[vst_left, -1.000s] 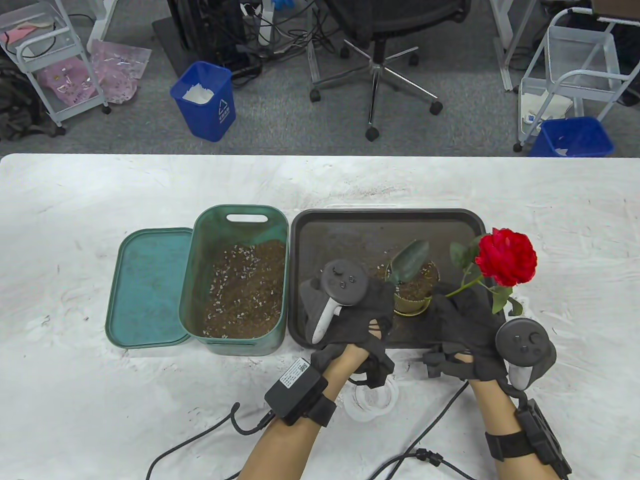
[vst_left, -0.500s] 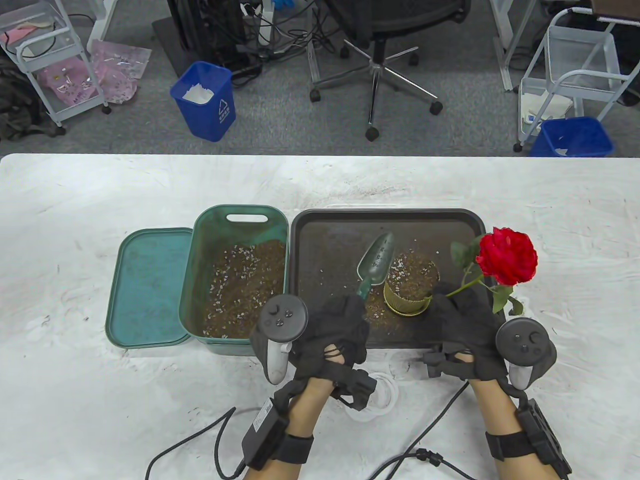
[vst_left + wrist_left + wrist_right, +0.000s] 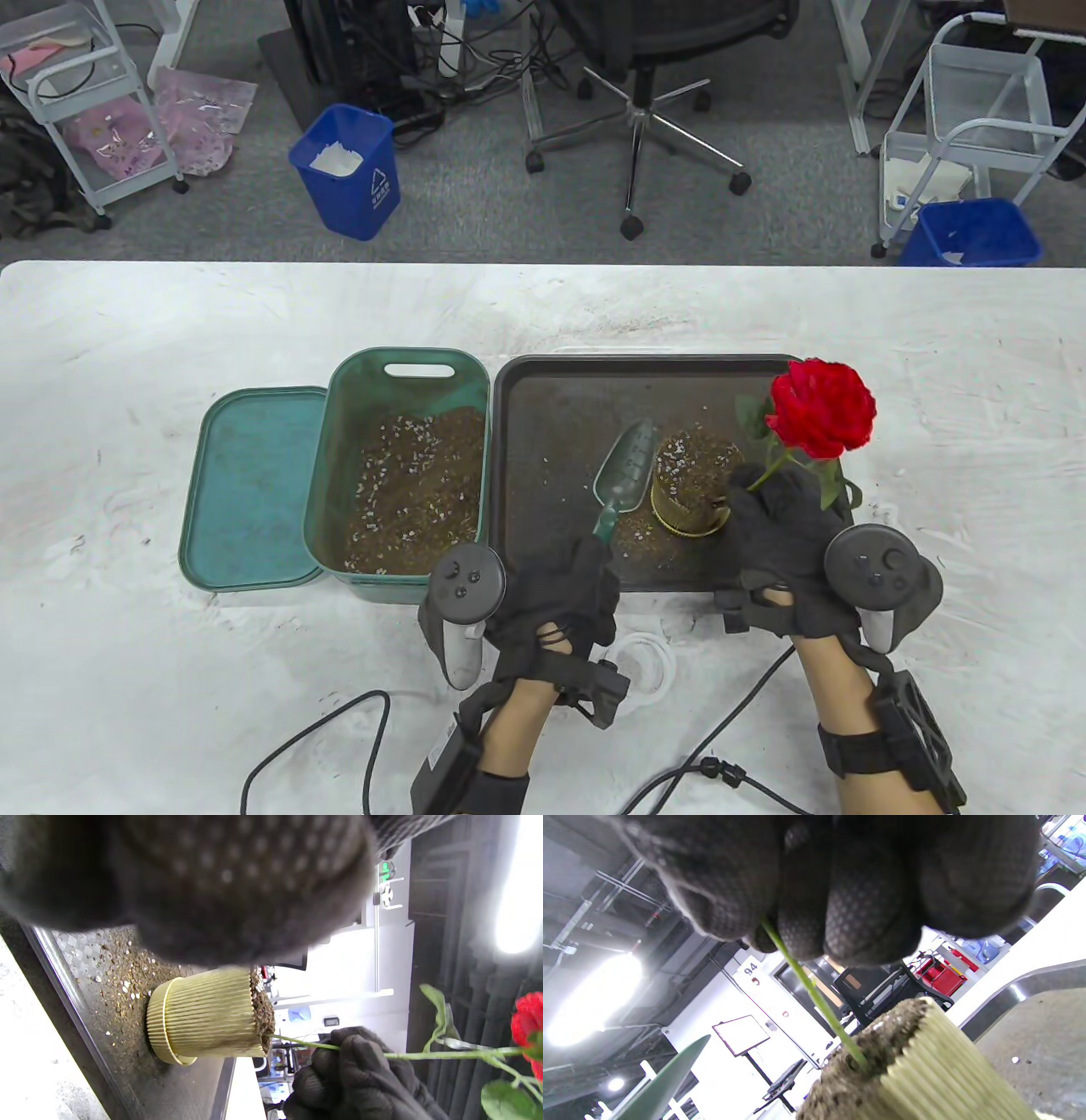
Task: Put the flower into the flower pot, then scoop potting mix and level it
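A person stands at a white bench [image 3: 170, 340], both hands in dark sensor gloves. The right hand [image 3: 785, 543] pinches the green stem of a red flower [image 3: 821, 407] between curled fingers [image 3: 865, 916], just above the rim of a ribbed yellow flower pot [image 3: 689, 488]. The stem's lower end is sunk into the potting mix at the pot's edge nearest that hand. A second ago the bloom leaned well out to the right of the hand, past the edge of the dark tray [image 3: 551, 382]. It now sits nearly straight above the hand, so the stem has been brought closer to upright.

The left hand [image 3: 556, 590] is closed around the handle of a green trowel [image 3: 626, 475]. A second ago the trowel blade lay over the pot. Now it has drawn back toward the left hand and rests just left of the pot, its scoop showing no load that I can make out. The pot looks filled to the brim, with loose mix scattered on the tray around its base.

To the left of the left hand sits a green bin of potting mix [image 3: 407, 501], with its lid [image 3: 250, 484] lying beside it.

My reading is that the planting is done and the filling nearly so. Levelling the surface around the stem seems to be what remains.
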### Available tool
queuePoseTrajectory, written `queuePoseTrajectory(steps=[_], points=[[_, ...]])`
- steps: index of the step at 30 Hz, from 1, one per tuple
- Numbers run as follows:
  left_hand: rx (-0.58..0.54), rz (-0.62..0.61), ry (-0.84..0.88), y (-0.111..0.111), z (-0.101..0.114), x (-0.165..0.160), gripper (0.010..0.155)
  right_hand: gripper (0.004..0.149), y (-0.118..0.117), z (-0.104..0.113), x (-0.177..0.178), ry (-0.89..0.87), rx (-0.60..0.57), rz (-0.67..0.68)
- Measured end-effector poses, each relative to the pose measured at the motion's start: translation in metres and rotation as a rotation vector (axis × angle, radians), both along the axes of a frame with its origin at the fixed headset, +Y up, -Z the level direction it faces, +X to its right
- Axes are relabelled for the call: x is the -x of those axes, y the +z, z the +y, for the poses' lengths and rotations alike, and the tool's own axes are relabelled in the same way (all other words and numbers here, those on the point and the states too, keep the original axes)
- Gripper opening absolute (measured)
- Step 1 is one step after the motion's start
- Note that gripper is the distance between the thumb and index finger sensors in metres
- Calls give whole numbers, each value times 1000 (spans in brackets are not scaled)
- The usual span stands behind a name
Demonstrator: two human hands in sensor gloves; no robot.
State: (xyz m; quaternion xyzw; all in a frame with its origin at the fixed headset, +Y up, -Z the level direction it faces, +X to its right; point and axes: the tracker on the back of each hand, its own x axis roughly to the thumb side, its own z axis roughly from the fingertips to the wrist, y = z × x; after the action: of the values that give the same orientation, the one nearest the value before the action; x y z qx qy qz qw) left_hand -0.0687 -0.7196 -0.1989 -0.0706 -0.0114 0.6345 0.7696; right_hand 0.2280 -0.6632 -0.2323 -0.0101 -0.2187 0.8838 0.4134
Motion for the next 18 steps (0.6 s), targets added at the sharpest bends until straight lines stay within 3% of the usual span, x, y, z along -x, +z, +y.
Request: queuePoseTrajectory(steps=[9, 18], points=[[54, 1, 29, -4, -9, 0, 51, 39, -42, 26, -5, 69, 111, -66], [86, -25, 19, -6, -16, -5, 51, 37, -78, 42, -10, 33, 283, -16]])
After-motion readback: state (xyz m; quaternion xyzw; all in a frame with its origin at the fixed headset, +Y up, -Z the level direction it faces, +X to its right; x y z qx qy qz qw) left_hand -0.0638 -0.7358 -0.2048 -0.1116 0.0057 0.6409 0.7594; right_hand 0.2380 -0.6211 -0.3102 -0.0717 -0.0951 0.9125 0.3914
